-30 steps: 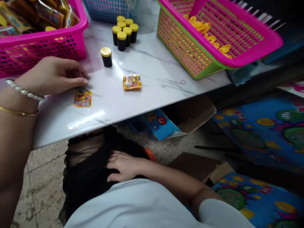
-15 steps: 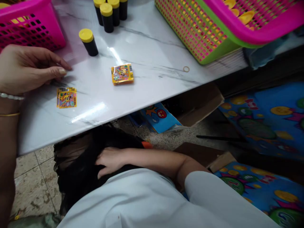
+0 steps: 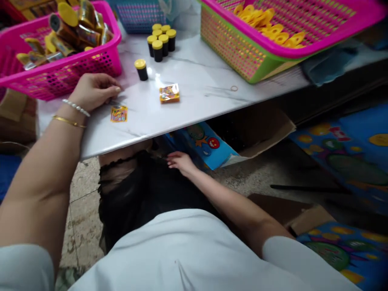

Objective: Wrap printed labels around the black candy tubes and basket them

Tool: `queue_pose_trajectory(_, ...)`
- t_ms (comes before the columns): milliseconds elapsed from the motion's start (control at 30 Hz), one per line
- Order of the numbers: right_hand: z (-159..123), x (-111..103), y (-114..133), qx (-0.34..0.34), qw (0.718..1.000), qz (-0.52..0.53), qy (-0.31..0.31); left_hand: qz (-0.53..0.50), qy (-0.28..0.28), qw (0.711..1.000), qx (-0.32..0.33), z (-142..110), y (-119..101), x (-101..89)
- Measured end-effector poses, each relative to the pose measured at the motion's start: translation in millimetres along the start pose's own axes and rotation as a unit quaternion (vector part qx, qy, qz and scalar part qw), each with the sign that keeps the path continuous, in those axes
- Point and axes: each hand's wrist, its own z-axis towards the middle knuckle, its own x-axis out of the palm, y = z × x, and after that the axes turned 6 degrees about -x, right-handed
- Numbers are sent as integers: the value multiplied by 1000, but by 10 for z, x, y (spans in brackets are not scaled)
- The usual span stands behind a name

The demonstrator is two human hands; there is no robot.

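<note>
My left hand (image 3: pixel 96 91) rests on the white marbled table (image 3: pixel 203 76), beside the front of a pink basket (image 3: pixel 83 68). Its fingers are loosely bent and apart, with nothing seen in them. Just in front of it lie small yellow printed packets (image 3: pixel 119 114), slightly overlapped. To the right is a thicker stack of such packets (image 3: pixel 169 93) with a shiny wrap. A black tube with a yellow lid (image 3: pixel 141 70) stands upright behind. Below the table edge, my right hand (image 3: pixel 181 161) hovers over the black skirt (image 3: pixel 157 182), fingers stretched and apart; no object shows in it.
Several more yellow-lidded tubes (image 3: pixel 157 50) stand in a group. A pink-and-green basket (image 3: pixel 230 52) holds yellow plastic pieces (image 3: pixel 257 20). A rubber band (image 3: pixel 234 88) lies near the table edge. An open blue-printed carton (image 3: pixel 214 147) sits under the table. A blue basket (image 3: pixel 139 16) stands behind.
My right hand has moved from my lap forward to near the table edge. My view has tilted up, showing more of the baskets. The left hand stays by the small packets.
</note>
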Motion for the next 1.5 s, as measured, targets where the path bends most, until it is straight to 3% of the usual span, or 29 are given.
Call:
queue_pose_trajectory(100, -217, -342, 238, 25, 998, -63, 1, -22, 0, 1000, 23, 40, 100, 45)
queue_pose_trajectory(200, -525, -422, 577, 12, 990, -135, 48, -32, -13, 997, 74, 31, 147, 64)
queue_pose_trajectory(300, -749, -301, 932, -32, 964, -241, 108, -73, 32, 991, 108, 12, 136, 53)
queue_pose_trajectory(400, -822, -94, 1340, -144, 918, -334, 157, -22, 79, 983, 166, -21, 107, -26)
queue_pose_trajectory(533, -687, 201, 1907, -294, 839, -407, 208, 57, 206, 959, 188, -66, 99, -144)
queue_pose_trajectory(633, -449, 417, 2161, -334, 821, -405, 224, 51, 242, 947, 205, -57, 122, -133)
queue_pose_trajectory(767, -120, 688, 2214, -333, 816, -408, 238, 28, 230, 947, 224, -33, 148, -42)
queue_pose_trajectory(833, 15, 797, 2199, -316, 827, -399, 240, -1, 214, 950, 226, -31, 141, -27)
queue_pose_trajectory(1000, 341, 1001, 2258, -261, 909, -297, 130, -135, 71, 954, 259, -94, 57, -114)
queue_pose_trajectory(1067, 473, 1084, 2311, -228, 922, -282, 135, -160, 25, 949, 272, -130, 20, -137)
queue_pose_trajectory(1167, 644, 1225, 2379, -193, 924, -271, 189, -196, -23, 942, 271, -145, -8, -123)
queue_pose_trajectory(1267, 778, 1361, 2436, -197, 928, -239, 209, -302, -54, 926, 222, -113, -5, -106)
queue_pose_trajectory(1367, 884, 1455, 2488, -223, 931, -215, 192, -397, -79, 909, 99, -85, 3, -143)
queue_pose_trajectory(1433, 932, 1486, 2505, -242, 932, -200, 178, -389, -77, 917, 46, -89, 1, -180)
queue_pose_trajectory(1500, 953, 1496, 2496, -268, 933, -186, 155, -366, -61, 928, 41, -105, -11, -198)
